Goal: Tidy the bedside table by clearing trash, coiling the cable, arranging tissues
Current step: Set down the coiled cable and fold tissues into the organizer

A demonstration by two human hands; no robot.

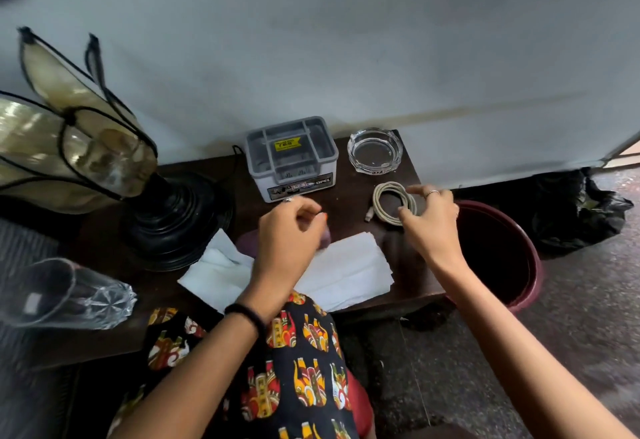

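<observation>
A white cable lies coiled in a ring on the dark bedside table, its plug end pointing left. My right hand hovers at the coil's right side, fingers spread, holding nothing that I can see. My left hand hangs above the white tissues, fingers curled loosely; whether it holds anything is unclear. The tissues lie flat near the front edge, with a crumpled one to the left. A purple thing shows partly under my left hand.
A grey plastic organiser box and a glass ashtray stand at the back. A lamp with a black base fills the left. A drinking glass lies at the front left. A maroon bin and black bag sit on the floor, right.
</observation>
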